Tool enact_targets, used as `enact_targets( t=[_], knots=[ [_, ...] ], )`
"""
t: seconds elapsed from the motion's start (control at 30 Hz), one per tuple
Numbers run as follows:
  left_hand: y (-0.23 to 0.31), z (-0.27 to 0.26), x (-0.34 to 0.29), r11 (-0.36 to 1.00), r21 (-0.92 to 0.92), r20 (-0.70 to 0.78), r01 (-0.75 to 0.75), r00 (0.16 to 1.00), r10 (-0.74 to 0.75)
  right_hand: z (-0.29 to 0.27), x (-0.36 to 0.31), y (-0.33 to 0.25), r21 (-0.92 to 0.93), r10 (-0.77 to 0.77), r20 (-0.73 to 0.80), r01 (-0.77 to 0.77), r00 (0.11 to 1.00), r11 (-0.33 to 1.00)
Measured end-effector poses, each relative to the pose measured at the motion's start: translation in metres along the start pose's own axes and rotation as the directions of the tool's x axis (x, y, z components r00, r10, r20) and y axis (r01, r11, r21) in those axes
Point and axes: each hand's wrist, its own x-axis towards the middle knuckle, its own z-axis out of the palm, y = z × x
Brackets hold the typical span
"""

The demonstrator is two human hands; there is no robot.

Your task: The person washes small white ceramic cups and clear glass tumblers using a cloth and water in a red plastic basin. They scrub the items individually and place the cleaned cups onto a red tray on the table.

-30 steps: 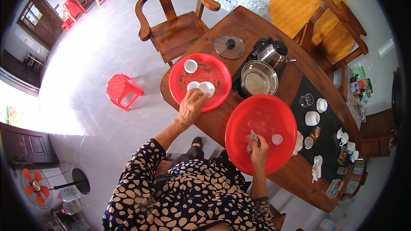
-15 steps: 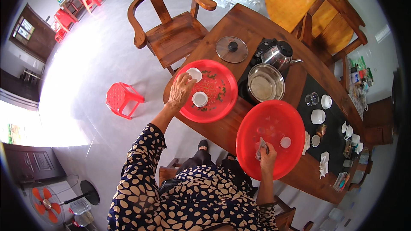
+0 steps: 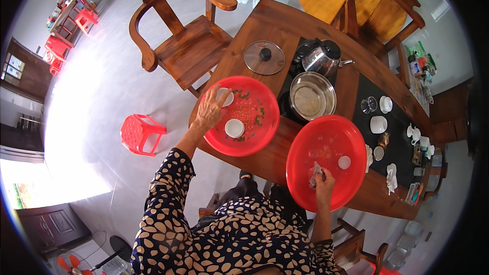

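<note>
Head view: the red tray (image 3: 270,135) carries a golden, character-like design at its middle with green leafy marks around it, partly covered by cups; any print on the packages (image 3: 422,61) at the far right is too small to read. The left hand (image 3: 210,109) reaches over the tray's left side, its fingers at a white cup (image 3: 224,97) near the upper-left rim. Its grip is partly curled, and I cannot tell whether it is closed on that cup. A second white cup (image 3: 234,128) stands in the tray, below and right of the fingers, apart from them. The right hand (image 3: 324,183) has its grip closed on a crumpled greyish cloth (image 3: 315,175) over the red basin (image 3: 331,131); a small round white piece (image 3: 344,162) lies in the basin, just right of the hand.

The basin and tray sit along the near edge of the wooden table (image 3: 265,18). Beyond them are a glass lid (image 3: 264,57), a steel pot (image 3: 308,103) and a kettle (image 3: 320,61). White teaware (image 3: 378,125) stands right of the basin on a black strip (image 3: 360,117).
</note>
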Motion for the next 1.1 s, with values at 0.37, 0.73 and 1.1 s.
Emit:
enact_targets(
  t=[0.37,0.73,1.1],
  knots=[
    [0.000,-0.004,-0.040,0.969,-0.245,0.121,-0.007,0.992,0.038,0.005,0.001,-0.009,-0.089,0.017,-0.001,-0.017,1.000,0.996],
    [0.035,-0.066,-0.042,0.958,-0.263,-0.059,0.116,0.989,-0.136,-0.016,0.021,-0.001,-0.792,-0.594,-0.008,0.358,0.804,0.495],
    [0.246,-0.010,-0.029,0.792,-0.610,0.208,-0.009,0.963,0.171,-0.053,0.032,-0.020,-0.682,-0.404,0.064,0.336,0.912,0.650]
  ],
)
